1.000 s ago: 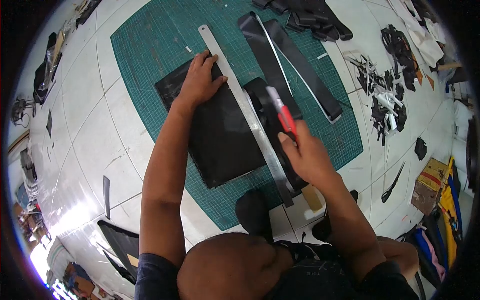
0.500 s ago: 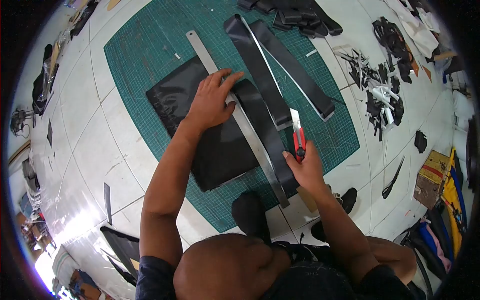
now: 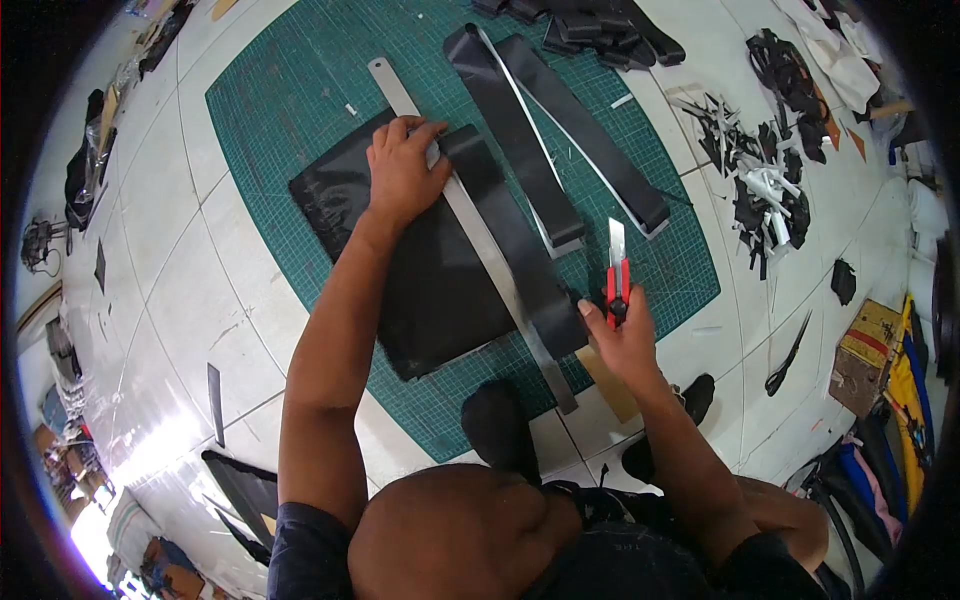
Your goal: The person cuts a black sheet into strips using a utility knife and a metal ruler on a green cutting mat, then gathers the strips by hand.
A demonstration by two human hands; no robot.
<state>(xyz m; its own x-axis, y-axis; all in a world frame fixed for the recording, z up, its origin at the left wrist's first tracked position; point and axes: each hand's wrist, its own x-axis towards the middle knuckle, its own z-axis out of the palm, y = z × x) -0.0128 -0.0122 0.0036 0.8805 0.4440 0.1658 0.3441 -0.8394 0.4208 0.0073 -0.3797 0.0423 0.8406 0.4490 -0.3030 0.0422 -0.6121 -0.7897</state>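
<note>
My left hand [image 3: 405, 172] lies with its fingers spread over a long steel ruler [image 3: 480, 235], near the ruler's upper part. Under the ruler is a large black sheet [image 3: 440, 290] on the green cutting mat [image 3: 285, 110]. Along the ruler's right side runs a wide black strip [image 3: 510, 235]. In my right hand [image 3: 625, 335] is a red cutter [image 3: 619, 285] with its blade out, pointing away from me; the hand is beside the strip's lower end. Two folded black strips [image 3: 515, 130] lie to the right of the ruler.
Black rolled pieces [image 3: 600, 35] lie at the mat's top edge. Black and white scraps [image 3: 760, 185] are heaped on the tiles at right, with scissors [image 3: 788, 352] and a yellow box [image 3: 865, 355] nearer. A tan piece [image 3: 607, 383] lies near my feet.
My left hand has moved up and left along the ruler. The wide strip has shifted up, and its near end now shows. My right hand with the cutter has moved slightly right.
</note>
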